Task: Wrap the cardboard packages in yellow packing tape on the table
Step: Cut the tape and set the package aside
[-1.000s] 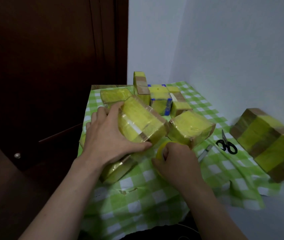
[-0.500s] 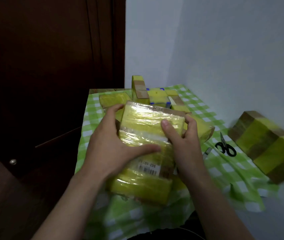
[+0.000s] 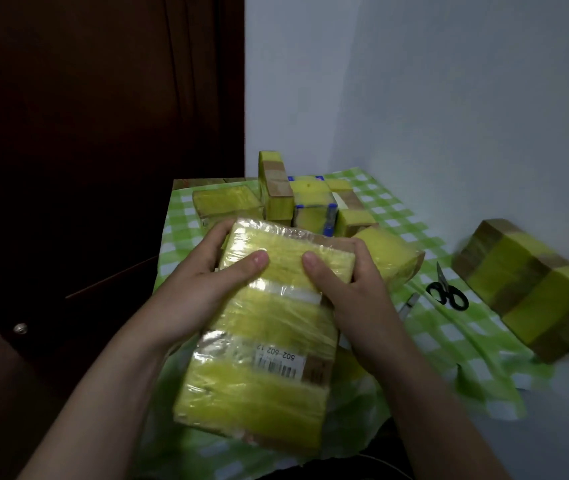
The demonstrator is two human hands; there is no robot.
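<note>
Two bare forearms reach forward from below. The left hand (image 3: 203,292) grips the left edge of a taped package (image 3: 269,344), its thumb lying across the top. The right hand (image 3: 356,299) grips the opposite edge, with its thumb on top and pointing toward the left thumb.

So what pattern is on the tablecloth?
The tablecloth has green and white checks, best seen in the head view.
</note>
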